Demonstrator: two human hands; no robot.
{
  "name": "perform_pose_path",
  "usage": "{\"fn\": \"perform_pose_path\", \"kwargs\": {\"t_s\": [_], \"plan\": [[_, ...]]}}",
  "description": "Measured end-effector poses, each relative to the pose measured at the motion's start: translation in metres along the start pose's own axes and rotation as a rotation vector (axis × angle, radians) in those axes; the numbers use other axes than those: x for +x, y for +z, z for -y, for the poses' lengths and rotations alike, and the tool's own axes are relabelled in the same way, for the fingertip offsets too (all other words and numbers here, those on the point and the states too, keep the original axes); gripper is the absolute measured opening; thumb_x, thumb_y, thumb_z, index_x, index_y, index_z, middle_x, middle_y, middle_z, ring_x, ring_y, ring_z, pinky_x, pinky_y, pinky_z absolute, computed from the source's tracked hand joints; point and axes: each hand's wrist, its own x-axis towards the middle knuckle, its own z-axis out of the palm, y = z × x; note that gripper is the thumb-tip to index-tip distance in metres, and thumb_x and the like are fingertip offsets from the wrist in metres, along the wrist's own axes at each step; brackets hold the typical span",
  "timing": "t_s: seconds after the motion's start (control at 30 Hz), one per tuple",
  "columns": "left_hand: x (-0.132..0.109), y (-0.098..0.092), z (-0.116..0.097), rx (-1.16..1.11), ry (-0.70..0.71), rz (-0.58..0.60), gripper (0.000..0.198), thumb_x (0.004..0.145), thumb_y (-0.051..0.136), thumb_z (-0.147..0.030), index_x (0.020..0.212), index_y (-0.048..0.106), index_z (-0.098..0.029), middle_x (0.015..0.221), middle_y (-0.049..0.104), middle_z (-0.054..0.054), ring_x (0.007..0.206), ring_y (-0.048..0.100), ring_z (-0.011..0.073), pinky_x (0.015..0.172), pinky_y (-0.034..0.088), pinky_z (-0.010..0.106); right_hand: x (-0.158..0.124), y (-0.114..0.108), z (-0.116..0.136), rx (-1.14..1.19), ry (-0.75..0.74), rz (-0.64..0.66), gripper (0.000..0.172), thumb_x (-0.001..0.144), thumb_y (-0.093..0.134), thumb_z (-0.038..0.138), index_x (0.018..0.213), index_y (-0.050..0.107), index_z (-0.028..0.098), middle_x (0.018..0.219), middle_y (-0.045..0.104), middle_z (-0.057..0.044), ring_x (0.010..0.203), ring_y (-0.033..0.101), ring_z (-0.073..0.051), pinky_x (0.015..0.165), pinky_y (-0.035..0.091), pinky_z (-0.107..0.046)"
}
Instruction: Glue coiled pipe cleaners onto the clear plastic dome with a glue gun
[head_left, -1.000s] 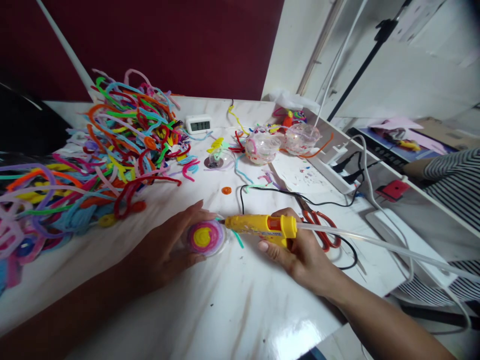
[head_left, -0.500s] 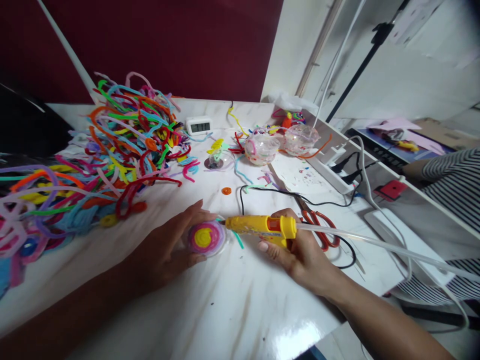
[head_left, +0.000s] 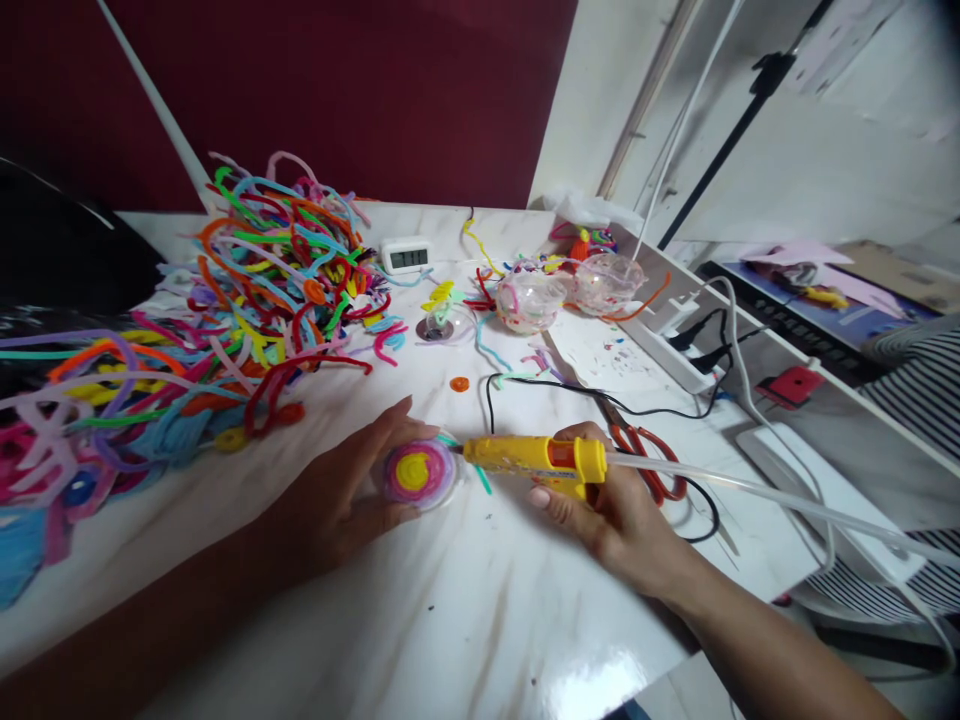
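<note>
My left hand [head_left: 360, 490] is closed round the side of a round coil of pipe cleaner [head_left: 415, 474], yellow in the middle, then pink and lilac, which sits in or on something clear on the table. In my right hand [head_left: 600, 500] is a yellow hot glue gun [head_left: 532, 457], a long clear glue stick [head_left: 697, 470] running out of its back. Its nozzle points left, at the upper right edge of the coil; whether it touches I cannot tell. A green pipe cleaner [head_left: 484, 480] sticks out beside the coil, its other end hidden.
A big heap of coloured pipe cleaners [head_left: 292, 260] lies at the left. Behind are a small digital clock [head_left: 406, 257] and clear plastic bowls [head_left: 531, 302]. Orange-handled scissors [head_left: 646, 455], a black cable [head_left: 570, 386] and a power strip [head_left: 675, 355] lie right. A person's striped sleeve [head_left: 919, 350] shows.
The whole view has shifted slightly, so everything appears a little further right. Both hands keep their hold, with the nozzle still at the coil's edge. The co-worker's forearm is now out of sight.
</note>
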Motion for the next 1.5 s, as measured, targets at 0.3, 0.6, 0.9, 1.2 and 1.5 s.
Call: {"fn": "perform_pose_path", "kwargs": {"t_s": [0.3, 0.6, 0.9, 1.2, 1.5], "plan": [[0.0, 0.001, 0.004, -0.036, -0.039, -0.016, 0.082, 0.089, 0.06, -0.033, 0.153, 0.01, -0.033, 0.137, 0.057, 0.007, 0.127, 0.054, 0.0264, 0.109, 0.043, 0.045, 0.006, -0.016, 0.002, 0.304, 0.245, 0.131, 0.03, 0.084, 0.069, 0.045, 0.092, 0.058, 0.018, 0.073, 0.052, 0.002, 0.057, 0.046, -0.01, 0.047, 0.037, -0.022], [-0.001, 0.002, 0.004, 0.103, -0.091, -0.092, 0.079, 0.086, 0.059, -0.031, 0.152, 0.016, -0.034, 0.134, 0.061, 0.004, 0.123, 0.059, 0.0219, 0.102, 0.05, 0.036, 0.009, -0.026, 0.006, 0.29, 0.394, 0.358, 0.041, 0.067, 0.084, 0.039, 0.092, 0.062, 0.015, 0.081, 0.064, -0.001, 0.065, 0.054, -0.01, 0.053, 0.04, -0.019], [-0.001, 0.003, 0.003, 0.134, -0.086, -0.112, 0.082, 0.083, 0.06, -0.025, 0.152, 0.017, -0.034, 0.133, 0.062, 0.004, 0.123, 0.059, 0.022, 0.101, 0.051, 0.035, 0.008, -0.033, 0.02, -0.605, 0.265, 0.197, 0.027, 0.079, 0.069, 0.043, 0.09, 0.067, 0.019, 0.076, 0.071, -0.004, 0.066, 0.06, -0.018, 0.059, 0.037, -0.028], [-0.002, 0.003, 0.007, 0.109, -0.082, -0.065, 0.084, 0.084, 0.062, -0.026, 0.152, 0.013, -0.036, 0.136, 0.058, 0.004, 0.122, 0.059, 0.0211, 0.099, 0.052, 0.036, 0.042, -0.01, 0.06, -0.656, -0.03, 0.134, 0.02, 0.089, 0.056, 0.027, 0.1, 0.071, 0.02, 0.097, 0.073, -0.006, 0.086, 0.066, -0.019, 0.073, 0.044, -0.027], [-0.002, 0.005, 0.003, 0.079, -0.116, -0.066, 0.085, 0.083, 0.062, -0.025, 0.151, 0.012, -0.037, 0.138, 0.057, 0.004, 0.124, 0.057, 0.0237, 0.098, 0.052, 0.037, 0.072, 0.025, 0.055, -0.689, 0.061, 0.32, 0.041, 0.082, 0.065, 0.024, 0.122, 0.062, 0.02, 0.103, 0.074, -0.009, 0.082, 0.069, -0.021, 0.072, 0.044, -0.028]]}}
